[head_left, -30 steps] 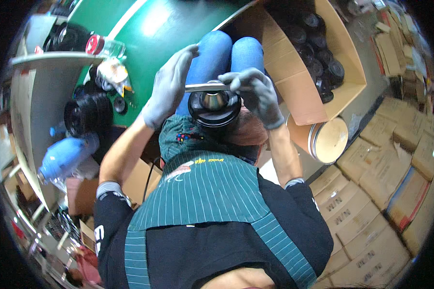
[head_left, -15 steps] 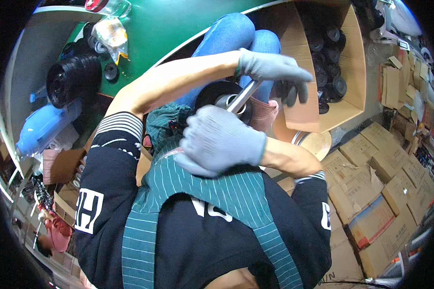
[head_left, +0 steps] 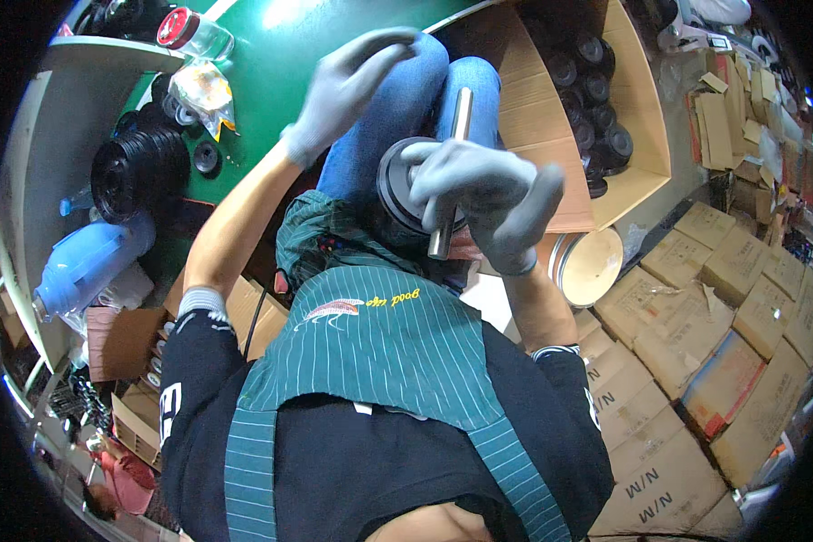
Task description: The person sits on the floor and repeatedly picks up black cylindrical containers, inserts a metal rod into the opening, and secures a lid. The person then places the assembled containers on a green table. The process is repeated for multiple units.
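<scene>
Rod and disc over my lap

My right hand (head_left: 488, 194) has its grip closed on a metal rod (head_left: 452, 172) against a black disc (head_left: 397, 185). Left hand (head_left: 348, 86) is raised, open, blurred. Box of discs (head_left: 641, 135) sits right; green worktop (head_left: 271, 63) ahead.

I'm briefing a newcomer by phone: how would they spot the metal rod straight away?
Start at the person's blue-jeaned lap, beside the open cardboard box of black round parts. A round black part rests there under the grey-gloved right hand, which grips the shiny silver metal rod. It's the only long, bright thing there.
</scene>
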A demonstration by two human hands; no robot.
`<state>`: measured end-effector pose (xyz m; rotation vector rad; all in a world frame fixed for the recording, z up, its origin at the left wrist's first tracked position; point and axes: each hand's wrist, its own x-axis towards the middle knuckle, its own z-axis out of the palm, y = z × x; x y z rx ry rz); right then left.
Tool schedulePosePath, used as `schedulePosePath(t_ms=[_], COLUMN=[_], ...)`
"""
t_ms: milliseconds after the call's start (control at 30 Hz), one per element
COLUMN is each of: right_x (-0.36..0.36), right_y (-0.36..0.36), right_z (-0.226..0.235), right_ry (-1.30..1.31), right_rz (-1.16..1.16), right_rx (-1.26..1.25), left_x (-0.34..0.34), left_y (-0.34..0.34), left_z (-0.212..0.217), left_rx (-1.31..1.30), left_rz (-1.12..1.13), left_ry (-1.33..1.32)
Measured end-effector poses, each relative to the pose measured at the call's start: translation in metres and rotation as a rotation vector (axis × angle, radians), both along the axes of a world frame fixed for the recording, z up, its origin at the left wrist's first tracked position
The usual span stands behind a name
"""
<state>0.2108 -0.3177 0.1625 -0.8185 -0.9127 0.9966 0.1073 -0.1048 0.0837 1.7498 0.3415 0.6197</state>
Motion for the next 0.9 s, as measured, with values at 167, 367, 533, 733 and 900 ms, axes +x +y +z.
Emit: schedulePosePath(t_ms=[167,367,533,733,900], right_x=[0.019,0.004,0.034,0.032,0.059], right_y=[0.011,0.03,0.023,0.034,0.048], right_z=[-0.012,-0.023,-0.028,-0.045,-0.037], right_ry=[1.029,-0.059,-0.934,-0.875,-0.695], right_rz=[-0.092,-0.129,-0.249,-0.181,-0.488], right_rx=[-0.131,-0.062,0.13,0.108,0.342], left_x=[-0.106,-0.079,-0.071,-0.063,-0.064], left_y=[-0.041,-0.089,-0.084,-0.107,-0.111], left_z=[0.02,-0.004,-0.018,-0.017,-0.02], left_rx=[0.551,0.634,0.624,0.545,0.52], left_rz=[-0.18,-0.121,-0.154,-0.03,0.0], left_ry=[-0.095,-0.056,-0.071,-0.111,-0.111])
